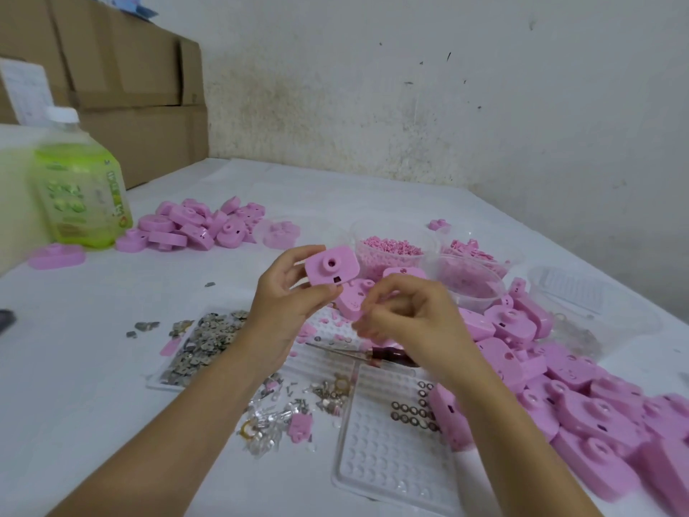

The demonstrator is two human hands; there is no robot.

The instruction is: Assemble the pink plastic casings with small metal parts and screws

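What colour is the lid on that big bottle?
The lid is white, on a green bottle; the head view shows it.

The casing (332,269) in my left hand (287,292) was smooth, matt pink plastic. The small parts (201,345) were dull grey metal; the dimpled tray (387,460) was clear, glossy plastic; the boxes (123,69) were matt brown cardboard; the wall (410,87) was rough, stained plaster.

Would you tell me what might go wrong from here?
1. The left hand grips the pink casing in mid-air; any small part fumbled by the blurred right hand could fall among the loose screws below and be lost.
2. The screwdriver lies just beneath the right wrist, so lowering that arm might knock it or scatter the metal rings.
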